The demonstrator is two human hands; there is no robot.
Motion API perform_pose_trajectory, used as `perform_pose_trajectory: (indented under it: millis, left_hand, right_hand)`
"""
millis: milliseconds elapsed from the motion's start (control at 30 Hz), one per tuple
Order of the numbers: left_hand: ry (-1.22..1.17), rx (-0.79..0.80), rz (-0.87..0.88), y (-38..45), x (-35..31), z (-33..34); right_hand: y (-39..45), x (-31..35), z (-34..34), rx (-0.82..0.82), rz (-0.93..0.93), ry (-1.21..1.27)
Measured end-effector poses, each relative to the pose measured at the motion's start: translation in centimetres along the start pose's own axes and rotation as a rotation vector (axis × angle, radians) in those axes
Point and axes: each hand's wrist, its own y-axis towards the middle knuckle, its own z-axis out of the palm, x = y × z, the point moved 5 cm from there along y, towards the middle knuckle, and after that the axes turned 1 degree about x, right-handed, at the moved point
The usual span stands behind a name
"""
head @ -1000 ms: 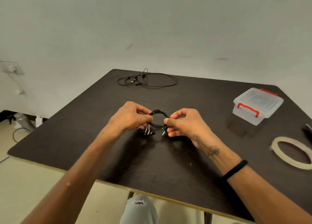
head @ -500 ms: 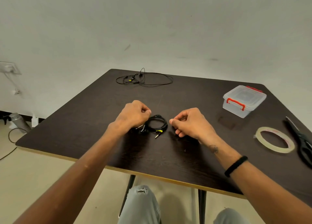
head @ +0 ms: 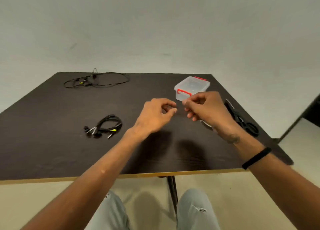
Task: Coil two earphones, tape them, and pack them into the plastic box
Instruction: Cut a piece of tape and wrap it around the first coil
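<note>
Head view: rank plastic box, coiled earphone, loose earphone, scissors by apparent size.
Largest to smallest as seen:
1. loose earphone, widest spread, though far off
2. coiled earphone and plastic box: too alike to rank
The scissors are partly hidden by the right hand, so they stay unranked.

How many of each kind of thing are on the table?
Earphones: 2, a coiled earphone and an uncoiled earphone
Plastic box: 1
Scissors: 1
Tape roll: 1, mostly hidden by the right hand
Total: 5
</note>
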Motion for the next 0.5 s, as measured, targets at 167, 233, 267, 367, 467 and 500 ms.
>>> perform_pose_trajectory:
  millis: [167,233,267,367,467,500]
  left_hand:
    - [0.046,0.165,0.018,1.2,-2.0,7.0]
    - [0.085,0.168,0.021,1.8,-2.3,8.4]
    - [0.108,0.171,0.029,2.1,-2.5,8.9]
    - [0.192,0.201,0.047,3.0,-2.7,10.0]
    - [0.244,0.231,0.046,3.7,-2.7,10.4]
    - [0.248,0.232,0.048,3.9,-2.8,10.5]
  right_hand:
    - [-1.2,-1.4,-8.1,-0.143,-0.038,-0.194]
    - [-1.4,-3.0,-10.0,-0.168,-0.024,-0.298]
    - [-1.4,-4.0,-10.8,-0.180,-0.011,-0.362]
    - [-1.6,-6.8,-12.2,-0.202,0.043,-0.541]
    - [-1.7,-8.9,-12.8,-0.153,0.084,-0.579]
    - [-1.6,-9.1,-12.5,-0.108,0.058,-0.598]
